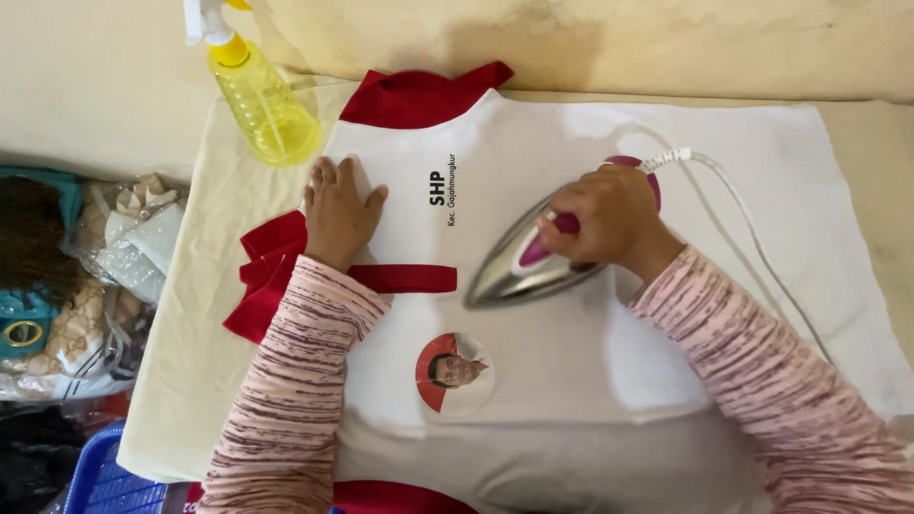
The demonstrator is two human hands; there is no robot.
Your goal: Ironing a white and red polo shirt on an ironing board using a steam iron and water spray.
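Note:
A white shirt with red collar, red sleeve and a round printed badge (pixel 533 362) lies flat on a cream cloth (pixel 181 381). My left hand (pixel 338 211) rests palm down on the shirt near its red sleeve, fingers apart. My right hand (pixel 609 221) grips the pink handle of a silver and pink iron (pixel 519 271), whose tip points left on the shirt's middle. The iron's white cord (pixel 752 238) trails off to the right across the shirt.
A yellow spray bottle (pixel 259 100) stands at the cloth's upper left corner. Plastic-wrapped packages and folded items (pixel 86 276) pile at the left. A blue basket (pixel 105 476) sits at the bottom left. A beige wall runs along the top.

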